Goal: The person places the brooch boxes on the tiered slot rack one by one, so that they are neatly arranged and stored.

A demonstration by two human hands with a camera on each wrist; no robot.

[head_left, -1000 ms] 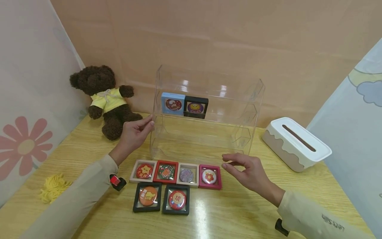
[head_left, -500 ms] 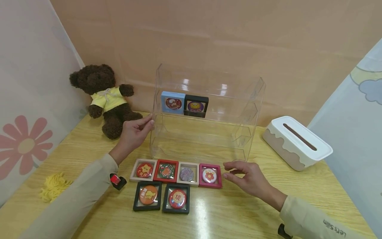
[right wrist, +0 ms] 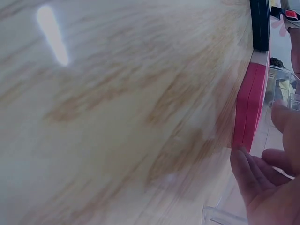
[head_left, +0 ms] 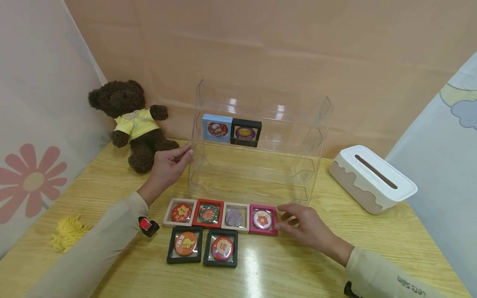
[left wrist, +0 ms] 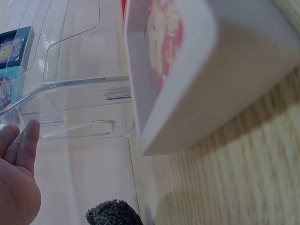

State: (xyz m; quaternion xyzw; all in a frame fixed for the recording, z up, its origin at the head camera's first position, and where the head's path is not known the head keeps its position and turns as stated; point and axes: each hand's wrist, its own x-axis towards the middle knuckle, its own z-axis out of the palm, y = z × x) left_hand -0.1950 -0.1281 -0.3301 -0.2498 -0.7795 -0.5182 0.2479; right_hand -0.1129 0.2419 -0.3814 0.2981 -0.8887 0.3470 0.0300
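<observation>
A clear stepped acrylic display rack (head_left: 257, 165) stands upright at the table's middle. My left hand (head_left: 167, 167) pinches its left side edge between thumb and fingers. On the rack's upper tier sit a light blue framed badge (head_left: 217, 128) and a black framed badge (head_left: 246, 133). In front lies a row of square framed badges, with the pink frame (head_left: 263, 219) at its right end. My right hand (head_left: 311, 227) reaches to that frame's right side, the fingertips (right wrist: 240, 157) at its edge and not curled round it. The left wrist view shows a white frame (left wrist: 187, 93) up close.
Two black-framed badges (head_left: 220, 248) lie nearer than the row. A brown teddy bear (head_left: 130, 120) leans at the back left, and a yellow yarn bundle (head_left: 70, 234) lies at the left. A white-and-beige tissue box (head_left: 372, 178) stands at the right.
My right hand has moved down and a little left, closing the gap to the pink frame. My left hand has kept its hold on the rack.
</observation>
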